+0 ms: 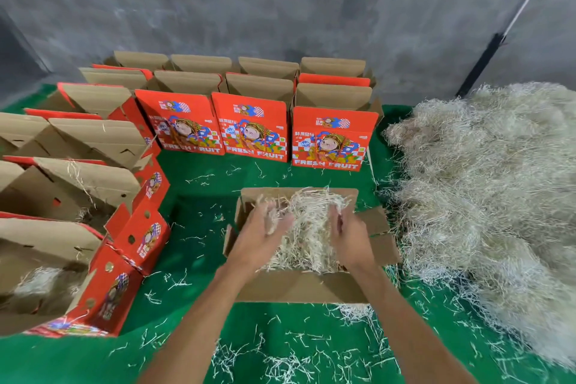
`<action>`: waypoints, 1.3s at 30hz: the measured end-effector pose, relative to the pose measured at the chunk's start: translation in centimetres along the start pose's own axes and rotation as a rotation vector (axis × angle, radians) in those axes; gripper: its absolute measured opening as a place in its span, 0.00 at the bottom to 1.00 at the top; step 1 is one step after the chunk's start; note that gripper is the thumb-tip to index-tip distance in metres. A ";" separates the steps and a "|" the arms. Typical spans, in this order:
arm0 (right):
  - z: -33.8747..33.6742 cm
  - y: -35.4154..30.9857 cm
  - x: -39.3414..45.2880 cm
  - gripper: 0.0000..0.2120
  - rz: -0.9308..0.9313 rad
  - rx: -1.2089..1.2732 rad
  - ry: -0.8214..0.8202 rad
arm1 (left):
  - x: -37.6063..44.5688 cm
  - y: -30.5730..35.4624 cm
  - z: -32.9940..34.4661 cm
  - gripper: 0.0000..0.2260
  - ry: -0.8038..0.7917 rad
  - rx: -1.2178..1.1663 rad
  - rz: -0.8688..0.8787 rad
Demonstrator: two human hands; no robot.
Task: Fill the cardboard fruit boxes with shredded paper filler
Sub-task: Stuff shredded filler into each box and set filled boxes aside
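An open cardboard fruit box (299, 288) stands on the green mat right in front of me, flaps out, holding a loose heap of pale shredded paper (311, 218). Both my hands are inside its opening. My left hand (261, 232) lies on the left side of the shreds with fingers spread and some strands across them. My right hand (350, 234) is edge-on at the right side of the heap, fingers straight, against the paper. Motion blur hides the fingertips.
A big pile of shredded paper (486, 190) covers the mat at the right. Red "Fresh Fruit" boxes (252, 128) stand open in rows at the back, more open boxes (78, 190) line the left, some with filler inside. Loose strands litter the green mat (199, 215).
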State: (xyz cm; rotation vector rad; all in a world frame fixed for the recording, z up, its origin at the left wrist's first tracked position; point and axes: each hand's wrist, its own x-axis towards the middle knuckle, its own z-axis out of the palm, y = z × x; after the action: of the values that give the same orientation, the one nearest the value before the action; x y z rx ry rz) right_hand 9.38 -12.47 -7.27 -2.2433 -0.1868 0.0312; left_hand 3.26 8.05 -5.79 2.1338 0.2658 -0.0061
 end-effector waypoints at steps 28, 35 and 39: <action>2.4 -0.9 -1.6 0.22 -0.052 -0.572 -0.567 | 2.3 -3.1 -1.0 0.29 -0.424 0.305 -0.140; 3.0 -1.5 -0.3 0.15 -0.037 -0.645 -0.406 | 2.5 -4.7 -0.9 0.24 -0.387 0.541 -0.190; 2.3 -1.4 0.6 0.20 -0.022 -0.617 -0.381 | 3.0 -4.0 -2.5 0.14 -0.283 0.526 -0.067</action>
State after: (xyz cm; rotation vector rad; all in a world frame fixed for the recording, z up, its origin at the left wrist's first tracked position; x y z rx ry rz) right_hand 9.59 -9.76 -7.58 -2.8322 -0.4794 0.4451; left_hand 5.21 12.80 -8.07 2.6037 0.1795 -0.4583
